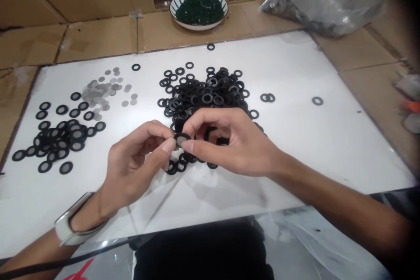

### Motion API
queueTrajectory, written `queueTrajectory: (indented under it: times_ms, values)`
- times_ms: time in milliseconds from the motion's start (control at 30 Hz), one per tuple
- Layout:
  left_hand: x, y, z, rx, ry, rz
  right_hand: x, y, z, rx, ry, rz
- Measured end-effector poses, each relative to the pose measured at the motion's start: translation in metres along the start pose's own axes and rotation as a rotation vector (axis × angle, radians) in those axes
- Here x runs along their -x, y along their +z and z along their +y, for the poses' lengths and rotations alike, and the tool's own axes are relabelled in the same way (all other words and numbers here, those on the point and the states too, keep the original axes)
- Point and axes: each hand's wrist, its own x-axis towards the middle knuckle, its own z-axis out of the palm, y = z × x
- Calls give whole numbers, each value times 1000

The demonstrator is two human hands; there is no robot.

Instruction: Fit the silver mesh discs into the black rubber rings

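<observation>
Nearest me, my left wrist wears a white band (70, 225), and my two forearms come in over the front edge of the white sheet (344, 140). My left hand (133, 168) and right hand (229, 140) meet just above the sheet's middle, both pinching one black ring (181, 138) between them. My left thumb and forefinger are pressed onto its left edge; my right thumb and forefinger close on its right edge, the other right fingers curled above it. The ring shows a grey centre, and I cannot tell whether that is a disc seated in it. It hangs just above the near edge of the big pile of rings (205, 96), which spreads out behind and under my fingers.

To the left lies a smaller heap of rings with grey centres (59, 138), and behind that a scatter of loose grey discs (103, 92). A few single rings lie apart to the right, one (317, 100) well off on its own.

Beyond the sheet, on cardboard, stands a bowl (173, 8) of dark green bits, with a clear plastic bag (328, 0) at far right.
</observation>
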Motion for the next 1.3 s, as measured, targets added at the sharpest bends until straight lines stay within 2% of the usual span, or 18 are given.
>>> queueTrajectory:
  times_ms: [167, 367, 733, 867, 1000, 1100, 1300]
  values:
    - [0, -3, -3, 116, -120, -72, 0, -1, 1, -7, -10, -2]
    - [-6, -4, 0, 308, -192, -151, 1, -2, 1, -1, -25, -7]
    - [-16, 3, 14, 466, -384, -150, -1, -2, 1, -1, -63, 19]
    - [-12, 2, 8, 421, -331, -132, 1, 1, -1, 22, -29, 48]
    - [-4, 3, 1, 233, -191, -52, 3, 7, -3, 59, 2, 124]
    - [-1, 5, 0, 116, -141, 8, 5, 11, -4, 68, 7, 173]
    - [-1, 9, 3, 67, -76, 10, 5, 14, -1, 54, -32, 214]
